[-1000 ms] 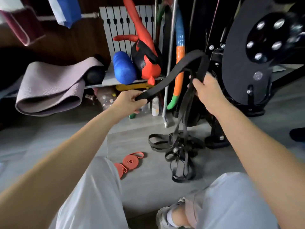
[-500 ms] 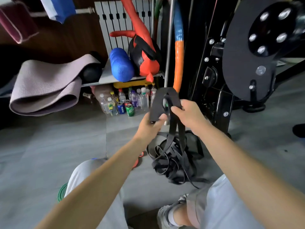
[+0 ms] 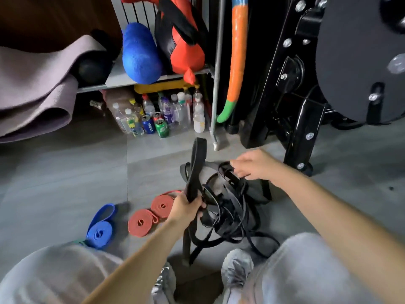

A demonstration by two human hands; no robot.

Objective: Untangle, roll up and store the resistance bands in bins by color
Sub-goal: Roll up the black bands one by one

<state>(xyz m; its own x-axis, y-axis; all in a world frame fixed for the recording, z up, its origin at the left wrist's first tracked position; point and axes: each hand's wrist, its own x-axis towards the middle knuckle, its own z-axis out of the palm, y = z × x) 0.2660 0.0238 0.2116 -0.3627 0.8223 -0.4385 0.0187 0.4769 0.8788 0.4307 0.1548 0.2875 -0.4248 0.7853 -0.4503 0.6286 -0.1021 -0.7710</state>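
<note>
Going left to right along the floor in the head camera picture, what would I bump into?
Blue rolled band → two red rolled bands → left hand gripping a black band → tangled black bands → black machine frame.

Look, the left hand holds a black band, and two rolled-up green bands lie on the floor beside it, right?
Nearly. The two rolled-up bands on the floor are red, not green, as the head view shows. The left hand does hold a black band, and they lie beside it.
</note>
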